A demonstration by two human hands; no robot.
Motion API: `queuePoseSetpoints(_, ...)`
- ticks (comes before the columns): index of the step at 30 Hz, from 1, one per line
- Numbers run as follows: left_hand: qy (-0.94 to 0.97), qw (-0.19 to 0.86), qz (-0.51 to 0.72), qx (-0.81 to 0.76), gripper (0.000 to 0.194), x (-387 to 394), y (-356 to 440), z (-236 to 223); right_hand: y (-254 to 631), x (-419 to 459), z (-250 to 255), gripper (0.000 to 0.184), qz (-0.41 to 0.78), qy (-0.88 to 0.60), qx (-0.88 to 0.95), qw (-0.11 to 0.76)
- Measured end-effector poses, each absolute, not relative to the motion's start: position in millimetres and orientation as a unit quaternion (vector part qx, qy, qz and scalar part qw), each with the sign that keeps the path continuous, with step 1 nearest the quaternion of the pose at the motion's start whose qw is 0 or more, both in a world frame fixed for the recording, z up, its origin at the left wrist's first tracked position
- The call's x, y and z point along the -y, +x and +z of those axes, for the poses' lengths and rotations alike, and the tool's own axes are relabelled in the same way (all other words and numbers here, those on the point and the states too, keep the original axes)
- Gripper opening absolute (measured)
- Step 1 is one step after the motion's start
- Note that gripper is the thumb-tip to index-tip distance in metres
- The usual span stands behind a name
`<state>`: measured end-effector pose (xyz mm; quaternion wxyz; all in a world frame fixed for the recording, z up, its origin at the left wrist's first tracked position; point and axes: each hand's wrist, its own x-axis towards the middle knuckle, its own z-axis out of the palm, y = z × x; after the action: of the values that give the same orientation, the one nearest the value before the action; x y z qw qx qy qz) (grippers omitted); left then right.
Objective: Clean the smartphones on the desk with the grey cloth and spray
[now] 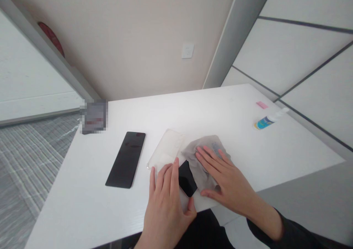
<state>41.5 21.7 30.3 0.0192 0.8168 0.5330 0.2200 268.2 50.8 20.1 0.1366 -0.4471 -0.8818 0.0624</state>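
Note:
My right hand (222,173) lies flat with fingers stretched out on a grey cloth (205,151) spread over the white table (193,109). My left hand (167,195) rests on the near end of a clear phone case (165,149), fingers extended, thumb beside a small black object (186,178) partly under the cloth. A black phone (127,159) lies screen up to the left of the case, untouched.
A small spray bottle (268,119) with a blue label lies on its side at the far right of the table, a pink slip (261,105) beyond it. A blurred object (93,116) sits at the far left corner. A wall socket (187,50) is behind.

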Motion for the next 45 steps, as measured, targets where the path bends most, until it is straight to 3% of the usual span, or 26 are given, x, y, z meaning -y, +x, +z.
queuePoseSetpoints(3,0.814,0.030,0.220,-0.536,0.090,-21.3,40.1,29.6,243.4,-35.5,24.3,0.105,0.119,-0.393,0.901,0.137)
queuePoseSetpoints(8,0.811,0.035,0.223,-0.539,0.093,-21.0,39.8,28.8,228.2,-28.4,31.2,0.099,0.211,-0.341,0.905,0.144)
queuePoseSetpoints(13,0.811,0.031,0.226,-0.538,0.081,-22.1,40.5,27.5,260.6,-59.2,24.7,0.088,0.132,-0.413,0.890,0.140)
queuePoseSetpoints(16,0.809,0.035,0.235,-0.537,0.077,-22.0,39.6,27.9,261.5,-58.9,21.1,0.101,0.077,-0.458,0.874,0.141)
queuePoseSetpoints(20,0.808,0.054,0.232,-0.539,0.086,-21.1,38.5,29.3,233.9,-29.6,25.2,0.119,0.131,-0.410,0.893,0.134)
queuePoseSetpoints(25,0.805,0.049,0.235,-0.543,0.088,-22.6,39.7,29.3,232.4,-23.2,29.9,0.108,0.190,-0.349,0.907,0.141)
queuePoseSetpoints(29,0.811,0.047,0.235,-0.534,0.081,-23.2,39.8,29.5,263.2,-49.9,25.3,0.097,0.126,-0.396,0.899,0.141)
queuePoseSetpoints(32,0.809,0.049,0.237,-0.536,0.075,-22.2,38.9,29.9,262.4,-51.7,22.6,0.103,0.071,-0.442,0.884,0.137)
queuePoseSetpoints(35,0.808,0.058,0.230,-0.539,0.083,-21.1,38.0,30.1,240.6,-34.0,24.1,0.113,0.096,-0.403,0.899,0.138)
queuePoseSetpoints(39,0.806,0.064,0.231,-0.541,0.092,-20.3,37.3,30.5,238.4,-27.0,26.9,0.106,0.143,-0.346,0.919,0.126)
queuePoseSetpoints(42,0.809,0.065,0.229,-0.538,0.083,-19.9,37.0,31.3,259.2,-42.3,25.0,0.092,0.105,-0.397,0.903,0.125)
queuePoseSetpoints(45,0.809,0.064,0.232,-0.537,0.077,-19.8,36.8,32.4,262.9,-47.6,24.1,0.096,0.059,-0.442,0.885,0.133)
